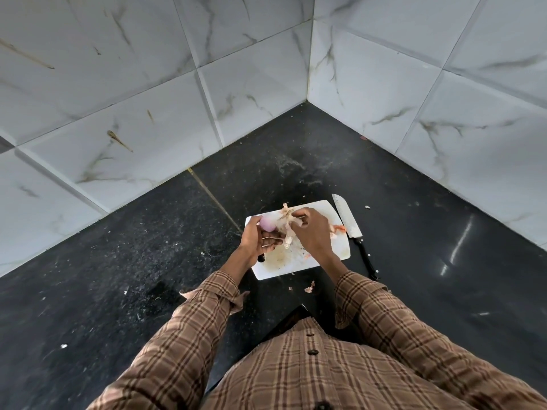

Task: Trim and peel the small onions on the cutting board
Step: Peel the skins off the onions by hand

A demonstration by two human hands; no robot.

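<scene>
The left hand (257,238) curls its fingers round a small pink onion (267,224), holding it above the left end of the white board (340,247). The right hand (310,232) pinches a strip of pale skin (286,216) that trails from the onion side, its fingers bunched together. Under both hands the board is littered with more peelings, some orange scraps (339,229) at its right edge, and the hands hide much of its middle. A knife (350,229) lies on the black counter (118,261) just beside the board's right edge, blade towards the tiled wall (118,84). A loose scrap (310,287) lies on the counter near the board's front edge
</scene>
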